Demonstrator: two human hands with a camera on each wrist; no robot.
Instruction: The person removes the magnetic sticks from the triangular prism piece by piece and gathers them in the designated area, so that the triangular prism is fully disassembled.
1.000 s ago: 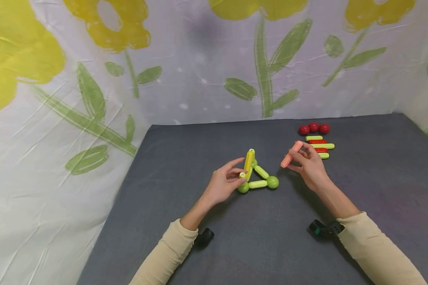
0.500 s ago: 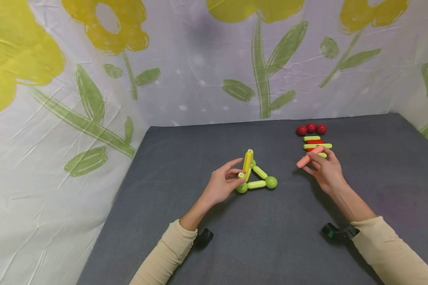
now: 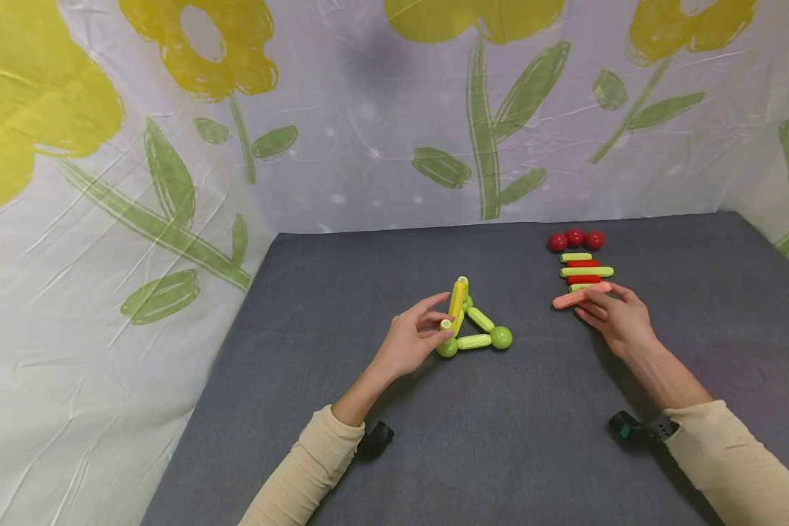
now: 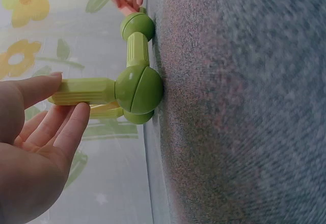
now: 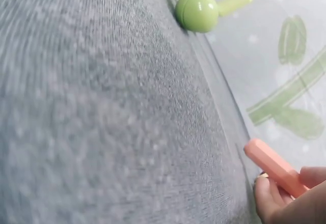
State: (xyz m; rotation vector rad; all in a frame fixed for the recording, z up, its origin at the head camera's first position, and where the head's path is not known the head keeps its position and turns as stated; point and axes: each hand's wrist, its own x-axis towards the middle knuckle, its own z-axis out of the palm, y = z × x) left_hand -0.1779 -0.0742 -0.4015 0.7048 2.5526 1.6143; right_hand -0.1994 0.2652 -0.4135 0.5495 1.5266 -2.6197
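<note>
My left hand [image 3: 404, 342] pinches a short yellow-green rod [image 4: 89, 89] that stands upright in a green ball [image 4: 140, 89]. That ball is one corner of a triangle of green balls and ribbed rods lying on the table; another corner is the right green ball [image 3: 501, 337]. A longer yellow rod [image 3: 458, 298] rises from the far side of the frame. In my right hand [image 3: 621, 318] is a salmon-pink rod [image 3: 570, 298], gripped near one end. It sits at the near end of a row of loose rods, partly covering the nearest one. Whether it touches the table is unclear.
The row has red rods [image 3: 584, 280] alternating with yellow-green rods [image 3: 585, 272]. Behind it lie 3 red balls [image 3: 575, 237]. A dark grey cloth covers the table [image 3: 486, 438]. A flower-printed curtain [image 3: 368, 146] hangs along the back and left.
My right hand has moved to the right and nearer, carrying the salmon-pink rod to the row; the rod has turned from steeply slanted to almost level. My left hand has stayed put.
</note>
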